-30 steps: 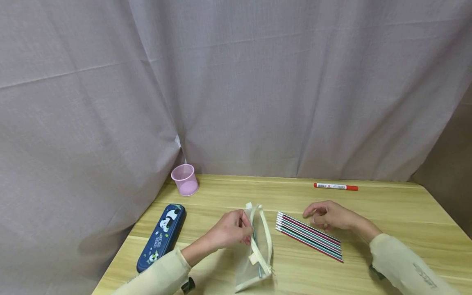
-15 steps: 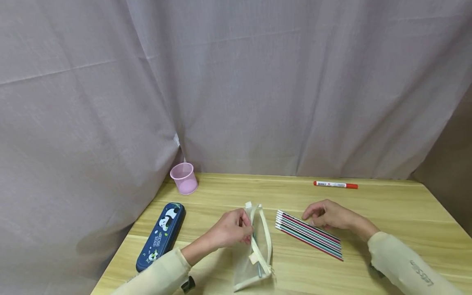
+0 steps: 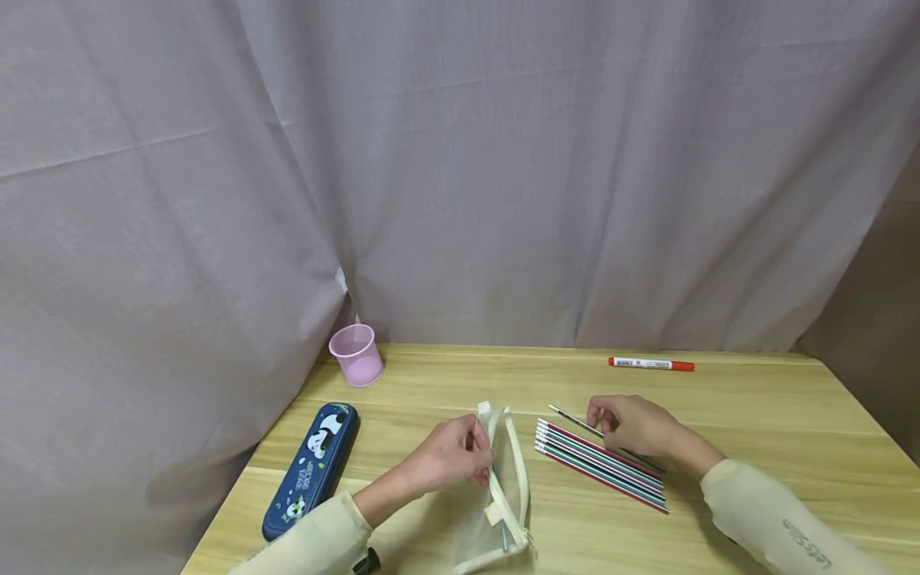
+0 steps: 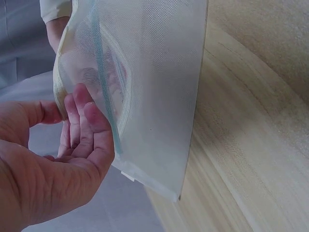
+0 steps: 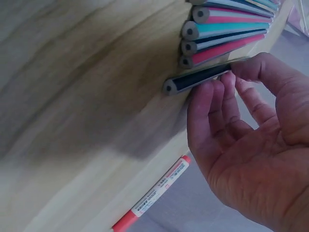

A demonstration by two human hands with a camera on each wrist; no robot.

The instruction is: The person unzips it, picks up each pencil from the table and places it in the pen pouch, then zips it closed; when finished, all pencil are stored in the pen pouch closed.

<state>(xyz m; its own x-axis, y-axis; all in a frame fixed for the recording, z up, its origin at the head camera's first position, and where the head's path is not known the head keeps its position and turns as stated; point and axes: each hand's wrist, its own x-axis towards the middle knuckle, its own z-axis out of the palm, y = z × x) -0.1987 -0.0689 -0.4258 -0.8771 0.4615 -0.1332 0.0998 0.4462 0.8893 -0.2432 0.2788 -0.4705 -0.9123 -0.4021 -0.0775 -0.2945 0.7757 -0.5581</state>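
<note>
My left hand pinches the edge of a translucent mesh pencil pouch, whose cream zipper gapes toward the right. Through the mesh a teal pencil shows inside. My right hand pinches a black-striped pencil between thumb and fingers. That pencil lies at a slant along the far side of a row of several striped pencils, its white end apart from theirs. In the right wrist view the unsharpened ends of the row show beside the held black pencil.
A red and white marker lies toward the back right of the wooden table. At the back left stands a pink cup. A dark blue panda pencil case lies near the left edge. Grey curtains enclose the table.
My right hand has taken hold of the farthest black pencil and separated it from the row. The left hand keeps its grip on the pouch, with little movement.
</note>
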